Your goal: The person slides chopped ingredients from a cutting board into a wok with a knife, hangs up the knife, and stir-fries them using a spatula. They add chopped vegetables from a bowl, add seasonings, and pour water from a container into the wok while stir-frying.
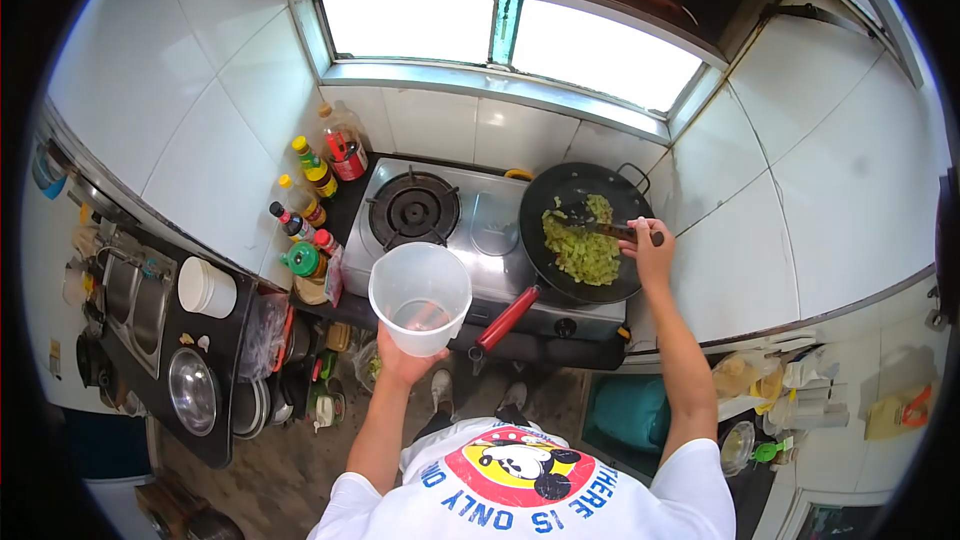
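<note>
My left hand (408,361) holds a translucent plastic tub (420,290) from below, in front of the stove's left burner (414,206). The tub's mouth faces up, and a reddish patch shows through its bottom. In my right hand (651,252) is the dark handle of a spatula (590,227), its blade reaching among chopped green vegetables (582,258). These vegetables lie in a black wok (541,180) on the right side of the gas stove (494,281). The wok's red handle (505,319) points toward me.
Several sauce bottles (318,176) and jars (304,259) stand left of the stove. Further left are a white bucket (207,288), a metal bowl (193,391) and a sink (150,308). A tiled wall (830,210) rises close on the right, and a window (600,45) is behind the stove.
</note>
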Demonstrator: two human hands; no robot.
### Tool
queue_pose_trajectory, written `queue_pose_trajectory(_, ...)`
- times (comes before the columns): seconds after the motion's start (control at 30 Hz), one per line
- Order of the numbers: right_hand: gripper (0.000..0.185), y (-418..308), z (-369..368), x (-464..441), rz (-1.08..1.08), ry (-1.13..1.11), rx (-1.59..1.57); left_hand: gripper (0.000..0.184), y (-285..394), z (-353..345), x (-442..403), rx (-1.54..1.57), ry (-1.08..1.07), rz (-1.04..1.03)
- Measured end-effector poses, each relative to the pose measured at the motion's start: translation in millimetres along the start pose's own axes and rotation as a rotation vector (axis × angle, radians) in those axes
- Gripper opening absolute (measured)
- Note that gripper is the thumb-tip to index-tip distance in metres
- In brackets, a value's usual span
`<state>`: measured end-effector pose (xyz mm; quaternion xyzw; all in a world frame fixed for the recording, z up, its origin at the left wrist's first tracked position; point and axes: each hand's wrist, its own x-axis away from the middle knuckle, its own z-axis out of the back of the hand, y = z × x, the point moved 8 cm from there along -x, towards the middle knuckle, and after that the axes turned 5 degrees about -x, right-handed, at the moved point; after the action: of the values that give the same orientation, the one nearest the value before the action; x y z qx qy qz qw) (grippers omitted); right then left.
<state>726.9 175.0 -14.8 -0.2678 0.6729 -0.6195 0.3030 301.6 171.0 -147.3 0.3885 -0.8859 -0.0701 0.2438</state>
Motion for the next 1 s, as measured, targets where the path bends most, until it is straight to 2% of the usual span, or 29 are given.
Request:
queue_pose_trajectory(0.17,0.019,-45.0,18.4,27.8,0.056,-0.056,0.223,0.078,2.5,-3.2,-0.1,0.050,-0.002,0.035)
queue_pose_trajectory(0.3,0.015,5.9,11.8,45.8,0.106,-0.082,0.119,0.077,3.9,-0.2,-6.4,0.042,-0.028,0.006)
queue_pose_trajectory(0.37,0.014,-4.0,13.7,28.4,-0.004,-0.125,0.184,0.078,2.0,1.7,-9.5,0.023,-0.023,0.005)
queue_pose_trajectory(0.53,0.020,-101.0,36.2,8.9,-0.149,-0.173,0.423,0.080,3.8,-0.8,-14.4,0.017,-0.040,0.069)
queue_pose_trajectory(0.67,0.019,-97.0,41.7,3.0,-0.188,-0.140,0.521,0.082,7.0,-8.8,-12.1,-0.020,-0.033,0.048)
queue_pose_trajectory(0.8,0.015,-51.1,15.3,8.4,-0.017,-0.031,0.243,0.085,4.3,-16.4,-8.8,-0.008,-0.057,0.046)
queue_pose_trajectory(0.93,0.012,-73.3,23.6,22.5,0.043,-0.023,0.125,0.083,3.4,-8.5,-11.0,0.030,-0.041,0.061)
queue_pose_trajectory(1.0,0.011,-71.7,47.2,25.8,0.065,-0.083,0.322,0.082,3.3,-4.4,-13.9,-0.024,-0.011,0.019)
